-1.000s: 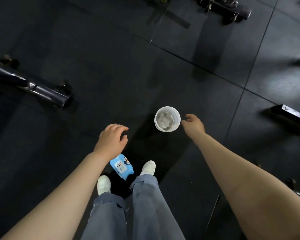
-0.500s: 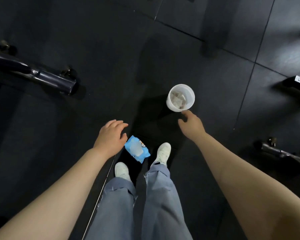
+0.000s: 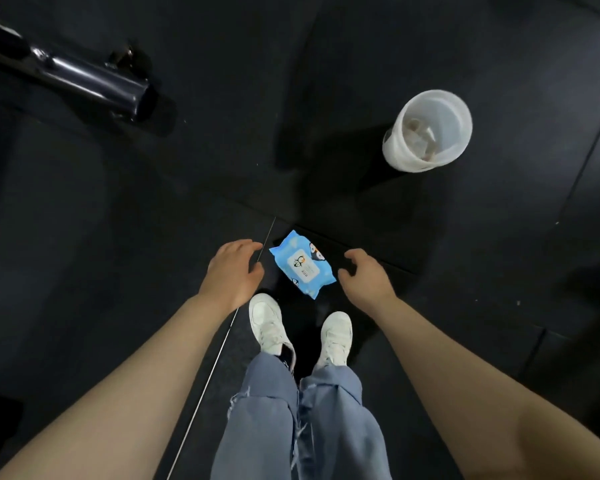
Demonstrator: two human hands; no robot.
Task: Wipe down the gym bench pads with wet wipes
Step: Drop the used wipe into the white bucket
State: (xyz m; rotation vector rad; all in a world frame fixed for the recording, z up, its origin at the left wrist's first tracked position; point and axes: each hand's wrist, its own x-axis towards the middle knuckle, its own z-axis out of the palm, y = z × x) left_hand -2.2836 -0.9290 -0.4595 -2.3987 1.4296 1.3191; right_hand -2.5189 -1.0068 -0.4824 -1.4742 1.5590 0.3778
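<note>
A blue pack of wet wipes point(image 3: 302, 265) lies flat on the black rubber floor just ahead of my white shoes. My left hand point(image 3: 232, 271) hovers to its left and my right hand point(image 3: 365, 276) to its right, both above the pack with loosely curled fingers and holding nothing. Neither hand touches the pack. No bench pad shows in this view.
A white plastic bin point(image 3: 426, 131) with crumpled used wipes inside stands on the floor at the upper right. A dark metal tube point(image 3: 84, 81) of a gym frame lies on the floor at the upper left. My two shoes point(image 3: 267, 323) stand close behind the pack.
My right hand has left the white bin and come down beside the wipes pack. The view has tilted down, so bin and pack shifted, and both hands now flank the pack.
</note>
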